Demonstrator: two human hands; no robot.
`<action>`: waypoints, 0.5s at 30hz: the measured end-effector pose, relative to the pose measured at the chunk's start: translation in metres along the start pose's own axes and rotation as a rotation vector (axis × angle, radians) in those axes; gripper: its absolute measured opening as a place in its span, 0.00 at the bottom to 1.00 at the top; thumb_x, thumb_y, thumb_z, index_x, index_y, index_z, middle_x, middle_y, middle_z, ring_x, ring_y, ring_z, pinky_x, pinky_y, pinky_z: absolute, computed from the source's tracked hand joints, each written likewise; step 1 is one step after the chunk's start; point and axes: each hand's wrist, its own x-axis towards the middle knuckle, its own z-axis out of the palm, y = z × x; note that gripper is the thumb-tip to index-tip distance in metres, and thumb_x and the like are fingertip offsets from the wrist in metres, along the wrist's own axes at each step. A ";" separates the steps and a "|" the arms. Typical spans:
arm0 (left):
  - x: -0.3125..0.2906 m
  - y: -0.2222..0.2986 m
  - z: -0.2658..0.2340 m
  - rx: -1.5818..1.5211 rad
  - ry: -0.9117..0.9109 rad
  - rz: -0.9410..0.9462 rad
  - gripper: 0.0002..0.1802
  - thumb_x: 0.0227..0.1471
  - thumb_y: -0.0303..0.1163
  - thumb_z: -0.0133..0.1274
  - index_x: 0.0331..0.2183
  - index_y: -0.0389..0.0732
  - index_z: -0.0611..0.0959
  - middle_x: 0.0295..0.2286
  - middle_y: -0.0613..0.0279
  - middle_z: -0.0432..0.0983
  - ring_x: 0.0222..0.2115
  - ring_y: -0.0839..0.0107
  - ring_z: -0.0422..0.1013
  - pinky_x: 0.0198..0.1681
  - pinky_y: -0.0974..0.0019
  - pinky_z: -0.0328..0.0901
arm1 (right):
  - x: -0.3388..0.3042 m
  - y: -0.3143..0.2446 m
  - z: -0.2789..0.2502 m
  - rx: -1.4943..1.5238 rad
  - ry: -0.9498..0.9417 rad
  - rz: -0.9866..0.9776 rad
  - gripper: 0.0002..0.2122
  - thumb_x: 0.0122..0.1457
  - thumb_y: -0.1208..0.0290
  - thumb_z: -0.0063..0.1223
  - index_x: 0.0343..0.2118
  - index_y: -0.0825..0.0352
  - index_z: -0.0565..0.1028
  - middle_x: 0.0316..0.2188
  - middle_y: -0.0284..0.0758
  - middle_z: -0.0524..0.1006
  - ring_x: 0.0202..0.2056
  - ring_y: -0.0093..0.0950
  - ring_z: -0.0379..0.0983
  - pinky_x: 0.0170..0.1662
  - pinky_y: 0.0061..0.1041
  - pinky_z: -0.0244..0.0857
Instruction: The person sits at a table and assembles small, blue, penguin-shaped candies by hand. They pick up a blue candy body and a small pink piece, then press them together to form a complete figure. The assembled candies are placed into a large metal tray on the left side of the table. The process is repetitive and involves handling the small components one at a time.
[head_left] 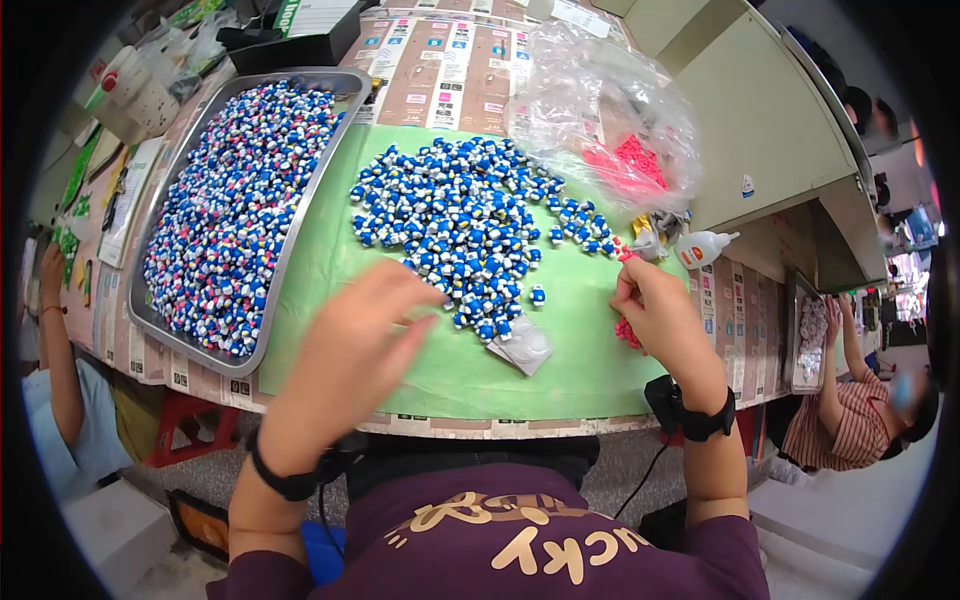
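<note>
A heap of small blue-and-white figure pieces [465,215] lies on the green mat [420,385]. Over its near left edge is my left hand [365,345], slightly blurred, thumb and forefinger apart. Small pink pieces [628,335] lie in a narrow strip at the heap's right. My right hand [655,305] is above them, thumb and forefinger pinched together; whatever is between the tips is too small to make out. Close to the heap's front edge lies a crumpled whitish packet [522,345].
A metal tray [262,350] full of similar pieces stands left. Behind the right hand are a white squeeze bottle [703,248], crumpled foil [648,240] and a clear plastic bag [560,90] with pink pieces [640,160]. A metal cabinet [770,110] bounds the right. Other people sit at both sides.
</note>
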 end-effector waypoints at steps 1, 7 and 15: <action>0.002 -0.001 0.011 0.009 -0.113 0.078 0.14 0.47 0.20 0.59 0.38 0.36 0.79 0.35 0.57 0.72 0.29 0.64 0.72 0.29 0.65 0.68 | -0.001 0.000 -0.001 0.014 0.000 -0.007 0.06 0.49 0.85 0.51 0.25 0.71 0.65 0.21 0.41 0.70 0.21 0.37 0.71 0.26 0.32 0.64; 0.013 0.007 0.034 0.134 -0.156 0.016 0.13 0.43 0.21 0.61 0.34 0.37 0.76 0.31 0.55 0.70 0.30 0.55 0.71 0.33 0.58 0.66 | -0.007 0.012 -0.006 -0.021 -0.039 -0.056 0.08 0.50 0.84 0.57 0.27 0.70 0.67 0.20 0.36 0.71 0.21 0.24 0.70 0.26 0.25 0.63; 0.005 0.001 0.028 0.065 -0.081 -0.068 0.11 0.45 0.15 0.55 0.34 0.35 0.78 0.31 0.57 0.71 0.30 0.65 0.74 0.30 0.65 0.69 | 0.000 0.008 0.002 0.024 -0.054 -0.188 0.07 0.50 0.84 0.54 0.28 0.70 0.67 0.22 0.38 0.71 0.23 0.30 0.70 0.27 0.28 0.63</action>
